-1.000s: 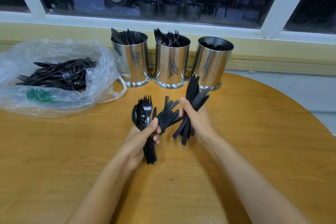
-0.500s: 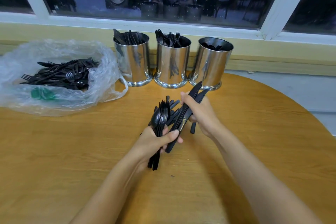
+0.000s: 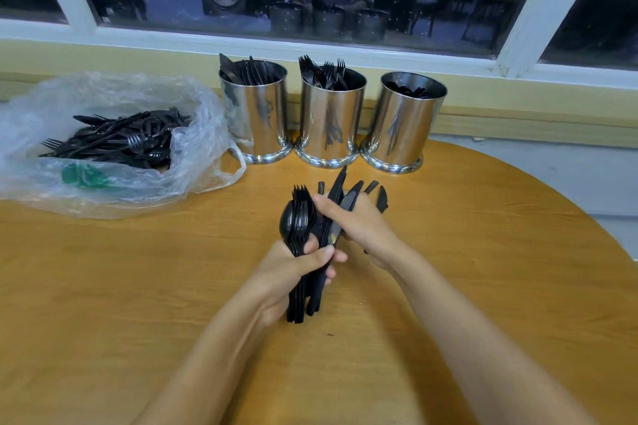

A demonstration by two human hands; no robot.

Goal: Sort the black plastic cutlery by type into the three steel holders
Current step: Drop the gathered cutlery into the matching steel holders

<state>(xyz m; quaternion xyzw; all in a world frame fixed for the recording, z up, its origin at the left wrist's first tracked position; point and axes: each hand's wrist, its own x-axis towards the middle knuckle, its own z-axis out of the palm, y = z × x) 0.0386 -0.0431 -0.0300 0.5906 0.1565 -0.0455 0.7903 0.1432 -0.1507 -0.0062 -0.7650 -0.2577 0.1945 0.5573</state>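
a: left hand [image 3: 293, 272], fingers clamped round spoons and forks [image 3: 293, 221], just in front of the holders [image 3: 328, 121].
b: right hand [image 3: 362, 224], fingers curled on knives [image 3: 349, 199], there too. bag [image 3: 200, 121] lies left of the holders.

Black cutlery bundle [image 3: 292, 221] — three upright holders [image 3: 331, 121]

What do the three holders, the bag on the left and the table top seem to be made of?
The left holder, middle holder and right holder: polished steel by the look, with mirror-bright walls that carry dark reflections. The bag: thin clear plastic film, crinkled; the cutlery shows through it. The table top: wood or wood-look laminate, smooth, with grain lines; I cannot tell which.
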